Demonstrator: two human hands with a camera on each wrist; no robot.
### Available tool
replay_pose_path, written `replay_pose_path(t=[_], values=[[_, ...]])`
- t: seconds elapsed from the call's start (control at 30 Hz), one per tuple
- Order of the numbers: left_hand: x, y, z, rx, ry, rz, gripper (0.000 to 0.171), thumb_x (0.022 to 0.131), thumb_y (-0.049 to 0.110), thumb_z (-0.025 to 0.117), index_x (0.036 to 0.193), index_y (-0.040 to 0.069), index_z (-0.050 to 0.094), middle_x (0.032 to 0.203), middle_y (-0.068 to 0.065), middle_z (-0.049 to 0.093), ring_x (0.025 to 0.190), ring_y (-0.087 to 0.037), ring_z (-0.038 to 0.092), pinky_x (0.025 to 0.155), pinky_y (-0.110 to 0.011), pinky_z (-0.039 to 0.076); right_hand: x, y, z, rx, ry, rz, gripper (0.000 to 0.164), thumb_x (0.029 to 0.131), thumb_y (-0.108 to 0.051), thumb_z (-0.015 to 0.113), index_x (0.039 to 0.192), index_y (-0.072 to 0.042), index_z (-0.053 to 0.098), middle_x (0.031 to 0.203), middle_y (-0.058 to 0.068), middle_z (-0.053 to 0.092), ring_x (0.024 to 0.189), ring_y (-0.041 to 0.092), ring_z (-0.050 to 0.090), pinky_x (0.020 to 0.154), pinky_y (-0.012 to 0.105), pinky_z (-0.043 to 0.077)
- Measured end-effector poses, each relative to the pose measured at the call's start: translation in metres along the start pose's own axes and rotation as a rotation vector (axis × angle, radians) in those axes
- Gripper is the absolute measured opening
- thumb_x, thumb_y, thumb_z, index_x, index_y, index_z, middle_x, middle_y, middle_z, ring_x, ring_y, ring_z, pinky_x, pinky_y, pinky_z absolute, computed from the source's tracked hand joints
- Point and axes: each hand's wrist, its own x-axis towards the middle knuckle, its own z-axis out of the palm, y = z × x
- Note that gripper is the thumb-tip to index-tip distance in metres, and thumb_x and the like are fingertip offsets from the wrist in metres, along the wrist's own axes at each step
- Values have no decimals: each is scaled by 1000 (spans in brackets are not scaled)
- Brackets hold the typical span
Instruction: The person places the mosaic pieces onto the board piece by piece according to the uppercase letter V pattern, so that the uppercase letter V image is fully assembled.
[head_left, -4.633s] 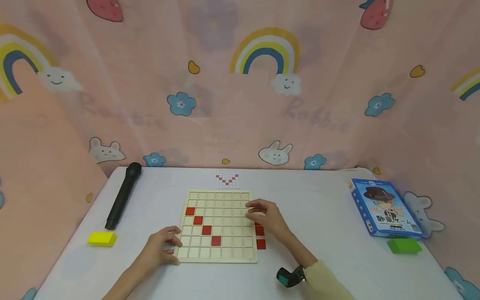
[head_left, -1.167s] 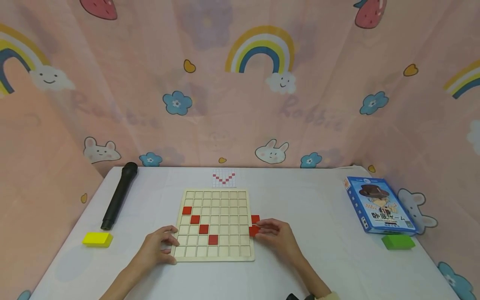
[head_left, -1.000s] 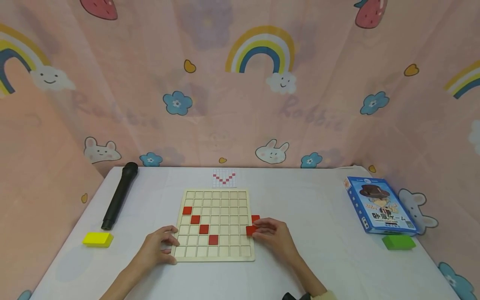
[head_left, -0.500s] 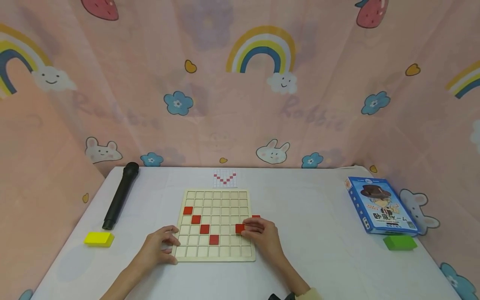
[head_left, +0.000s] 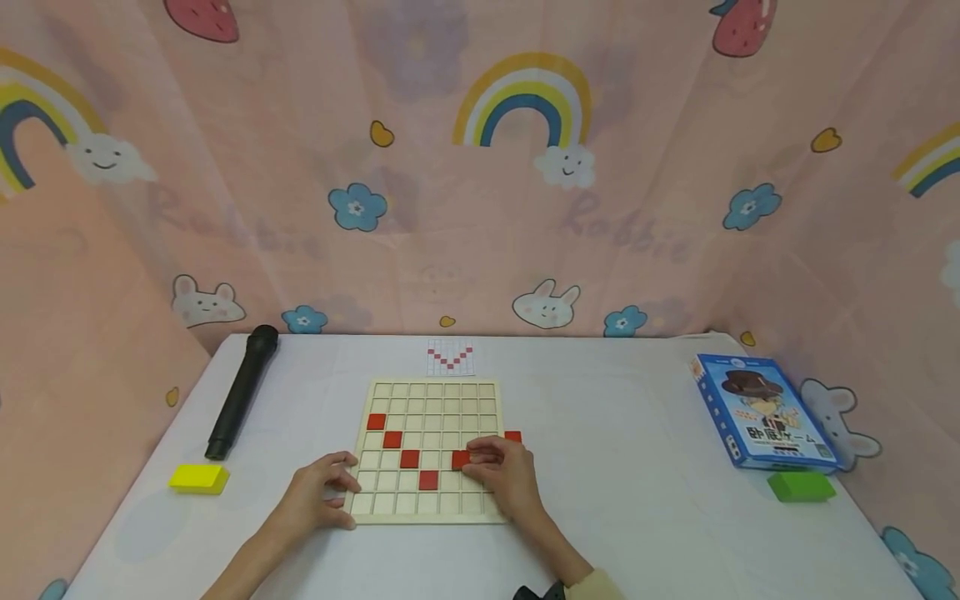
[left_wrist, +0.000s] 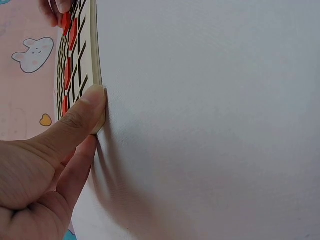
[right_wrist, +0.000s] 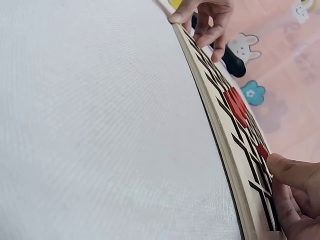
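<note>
A pale grid board (head_left: 408, 391) lies on the table in front of me. Several red square tiles (head_left: 428, 480) sit in its cells, stepping diagonally down from the left edge. Between thumb and fingertips, my right hand (head_left: 510, 477) pinches another red tile (head_left: 459, 460) over the board's right half; that tile also shows in the right wrist view (right_wrist: 262, 151). My left hand (head_left: 318, 493) holds the board's near left corner, the thumb on the near edge in the left wrist view. One more red tile (head_left: 513, 436) lies by the board's right edge, partly covered by my right hand.
Behind the board lies a small card (head_left: 450, 358) printed with a red V of squares. A black microphone (head_left: 242, 392) and a yellow block (head_left: 198, 479) are at left. At right are a blue game box (head_left: 768, 412) and a green block (head_left: 801, 487).
My right hand took a red tile from beside the board's right edge and carried it leftward over the cells. My left hand stayed at the corner.
</note>
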Motion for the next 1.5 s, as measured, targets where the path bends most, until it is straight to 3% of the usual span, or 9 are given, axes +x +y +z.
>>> replay_pose_path(t=[0.33,0.77,0.97,1.2,1.5], values=[[-1,0,0,-19,2,-7,39,46,-11,88,77,2,67,119,-15,59,88,-21,59,68,-28,59,5,-2,9,-49,-8,-64,29,74,0,79,100,5,69,96,15,70,79,22,67,70,18,56],[1,1,0,-11,12,-19,38,47,-11,87,76,3,67,119,-13,60,88,-20,60,68,-27,59,6,-5,10,-14,-19,-48,32,74,2,79,104,5,67,97,16,69,80,21,67,72,22,58],[0,1,-1,-15,-1,-1,38,47,-11,87,77,1,67,119,-15,59,88,-21,60,69,-27,59,5,-7,5,20,-24,7,30,76,-1,78,104,3,68,96,13,70,81,18,69,74,20,57],[0,1,0,-19,-4,9,39,47,-10,88,77,2,67,119,-16,59,87,-21,59,68,-28,59,2,-7,-16,60,3,56,29,75,2,77,102,3,68,96,14,69,85,22,68,73,19,56],[-1,1,0,-11,5,10,39,45,-11,88,76,3,67,118,-14,59,88,-21,59,68,-26,59,-6,15,-71,114,40,125,32,75,9,74,105,2,66,105,15,67,93,24,66,80,22,56]])
